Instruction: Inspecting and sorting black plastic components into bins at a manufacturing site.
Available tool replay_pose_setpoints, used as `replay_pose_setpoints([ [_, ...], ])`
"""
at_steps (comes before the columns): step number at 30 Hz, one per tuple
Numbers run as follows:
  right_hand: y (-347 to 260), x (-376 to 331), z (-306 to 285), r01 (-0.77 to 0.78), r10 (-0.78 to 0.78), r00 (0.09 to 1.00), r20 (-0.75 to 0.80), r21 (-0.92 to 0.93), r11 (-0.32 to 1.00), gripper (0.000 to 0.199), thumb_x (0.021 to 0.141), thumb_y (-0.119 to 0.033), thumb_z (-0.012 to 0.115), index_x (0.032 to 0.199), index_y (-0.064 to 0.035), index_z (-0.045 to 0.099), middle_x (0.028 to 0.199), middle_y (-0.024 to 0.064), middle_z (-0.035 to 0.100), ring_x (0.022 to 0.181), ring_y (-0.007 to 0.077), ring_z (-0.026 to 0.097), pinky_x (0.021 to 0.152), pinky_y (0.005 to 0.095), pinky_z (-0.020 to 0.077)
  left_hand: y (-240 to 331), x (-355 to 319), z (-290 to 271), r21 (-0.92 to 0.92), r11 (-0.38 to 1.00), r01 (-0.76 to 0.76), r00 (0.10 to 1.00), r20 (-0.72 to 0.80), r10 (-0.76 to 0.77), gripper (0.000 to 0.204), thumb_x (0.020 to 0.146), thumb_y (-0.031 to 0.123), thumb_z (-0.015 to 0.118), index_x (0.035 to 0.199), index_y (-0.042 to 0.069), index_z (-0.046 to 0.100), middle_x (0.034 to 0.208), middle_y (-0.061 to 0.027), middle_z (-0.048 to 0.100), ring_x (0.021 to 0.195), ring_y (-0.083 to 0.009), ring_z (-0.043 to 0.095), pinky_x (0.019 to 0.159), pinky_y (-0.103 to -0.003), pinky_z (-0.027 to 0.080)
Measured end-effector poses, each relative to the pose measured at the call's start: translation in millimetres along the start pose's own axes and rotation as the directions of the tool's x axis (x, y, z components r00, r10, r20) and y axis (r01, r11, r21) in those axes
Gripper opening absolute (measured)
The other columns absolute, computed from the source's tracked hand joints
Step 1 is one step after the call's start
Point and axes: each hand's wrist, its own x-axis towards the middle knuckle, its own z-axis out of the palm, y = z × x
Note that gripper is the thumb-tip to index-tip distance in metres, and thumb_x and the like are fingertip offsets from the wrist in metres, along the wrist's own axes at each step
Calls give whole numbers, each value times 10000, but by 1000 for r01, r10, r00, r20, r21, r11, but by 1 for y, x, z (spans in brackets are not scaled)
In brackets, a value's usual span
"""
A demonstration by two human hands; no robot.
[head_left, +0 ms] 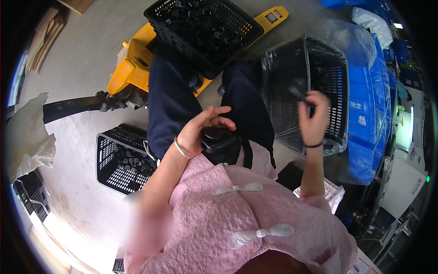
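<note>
My right hand (315,119) is raised at the right, its fingers pinched on a small black plastic part (299,94), blurred by motion. Beneath it stands a black crate (343,98) lined with clear plastic film, with dark parts inside. Over my lap, my left hand (197,130) has its fingers stretched and apart, with nothing visible in them. It is beside a rounded black object (221,142) at my waist, whose kind I cannot make out. In front of my knees, another black crate (205,68) is full of small black parts (196,23).
The full crate rests on a yellow pallet jack (132,64), its black handle (75,107) reaching left. On the floor to my left, a third black crate (119,180) holds some black parts (132,160). Blue bins (362,100) under plastic stand beyond the lined crate. Cardboard (45,39) leans far left.
</note>
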Motion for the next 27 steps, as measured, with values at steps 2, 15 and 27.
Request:
replay_pose_setpoints([
  [2, 2, 12, -15, -29, 14, 998, -65, -240, 970, 279, 681, -21, 626, 942, -36, 528, 1013, 138, 529, 926, 297, 519, 782, 359, 422, 1, 3, 1, -49, 999, 12, 1000, -1, -12, 500, 903, 387, 350, 1223, 4, 382, 1031, -169, 536, 982, -259, 528, 831, -336, 449],
  [15, -80, -8, 48, -599, -108, 682, 723, 638, 484, 312, 794, -96, 588, 1082, 0, 517, 934, 82, 591, 861, 125, 566, 747, 256, 443, -4, 5, 0, -112, 993, 25, 987, -158, -43, 427, 903, 375, 374, 1092, 22, 519, 1033, -144, 564, 960, -233, 547, 817, -413, 472],
  [27, -62, -16, 55, -898, 6, 426, 905, 424, -119, 309, 868, -219, 496, 1079, 6, 511, 922, 66, 586, 781, 111, 539, 698, 225, 419, -5, 7, -4, -20, 999, -49, 991, -128, 46, 287, 854, 304, 505, 886, 27, 576, 844, -120, 594, 843, -204, 579, 779, -416, 492],
])
